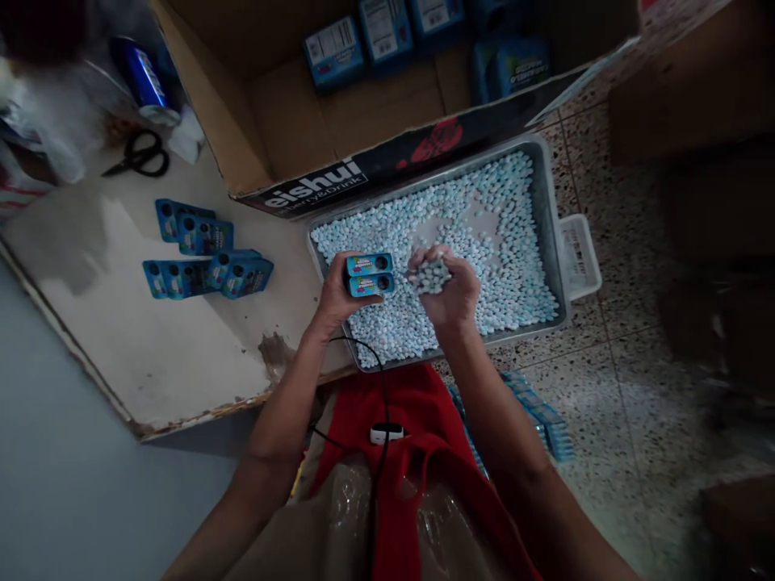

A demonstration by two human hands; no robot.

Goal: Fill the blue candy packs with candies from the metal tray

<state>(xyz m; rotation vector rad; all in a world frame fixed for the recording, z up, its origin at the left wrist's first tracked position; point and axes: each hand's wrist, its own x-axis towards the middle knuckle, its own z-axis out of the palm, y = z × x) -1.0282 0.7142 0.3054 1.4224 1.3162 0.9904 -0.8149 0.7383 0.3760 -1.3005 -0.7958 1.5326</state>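
A grey metal tray [548, 202] filled with small pale blue and white candies [484, 218] sits in front of me. Over its near left part my left hand [336, 294] grips two small blue boxes [370, 274] stacked together, their round holes facing me. Right beside them my right hand [448, 286] is cupped and closed around a handful of candies [429, 274] lifted from the tray.
Several more small blue boxes [206, 254] lie on the white board [151, 355] to the left, with black scissors [139, 155] and a blue can [142, 77] farther back. A large cardboard carton [291, 121] holding blue packs stands behind the tray. Blue packets [545, 415] lie on the speckled floor.
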